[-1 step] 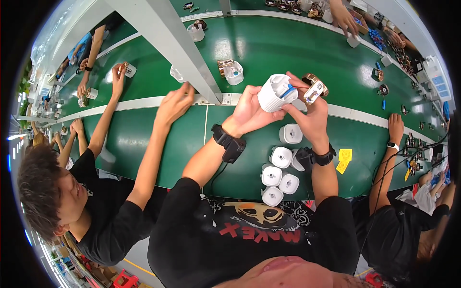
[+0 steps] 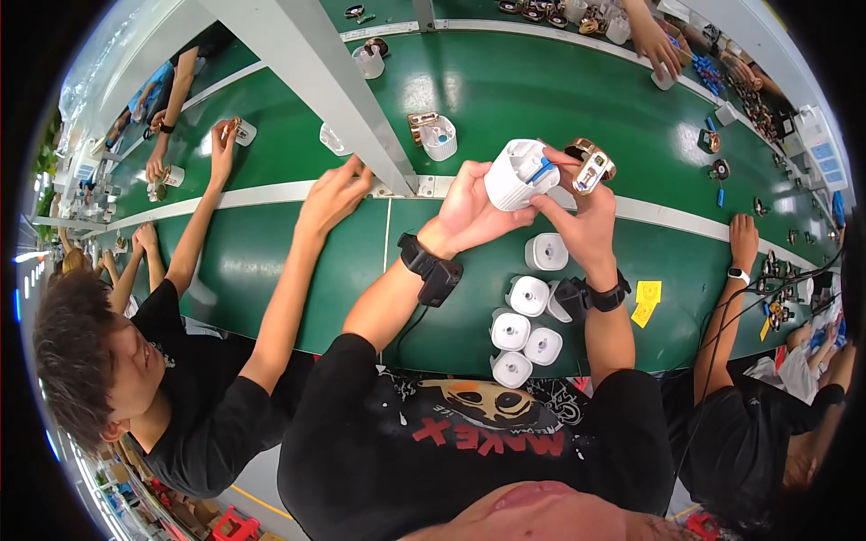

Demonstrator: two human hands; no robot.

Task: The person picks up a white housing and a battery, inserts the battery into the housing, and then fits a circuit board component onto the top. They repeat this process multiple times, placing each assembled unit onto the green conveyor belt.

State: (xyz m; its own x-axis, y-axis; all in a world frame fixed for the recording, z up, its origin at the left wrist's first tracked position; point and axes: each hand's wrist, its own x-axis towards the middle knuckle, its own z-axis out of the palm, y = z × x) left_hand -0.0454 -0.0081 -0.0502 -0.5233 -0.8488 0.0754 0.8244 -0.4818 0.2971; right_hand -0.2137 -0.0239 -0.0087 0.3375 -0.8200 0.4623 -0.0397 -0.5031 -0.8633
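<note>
My left hand [image 2: 469, 212] is closed around a white ribbed plastic housing [image 2: 512, 191], tilted so that its open end faces up and to the right. Inside the opening lies a blue cylindrical piece [image 2: 541, 171]. My right hand [image 2: 582, 216] is closed, with a gold-and-white component [image 2: 593, 168] resting at its fingers. A thin red wire [image 2: 566, 163] runs from that component toward the housing. The right thumb touches the housing's lower edge; some of the other fingers are hidden behind the parts.
Several white housings [image 2: 528, 296] stand below my hands, beside yellow paper slips [image 2: 648, 292]. Beyond the metal rail [image 2: 663, 216], another housing with a gold part [image 2: 437, 135] sits on the green surface. A white post [image 2: 336, 81] rises at left. Co-workers' hands [image 2: 332, 200] work on both sides.
My hands and the parts in them hold almost the same pose. The co-worker's hand at left shifts slightly right, and the hand at the far upper right moves slightly over a white housing.
</note>
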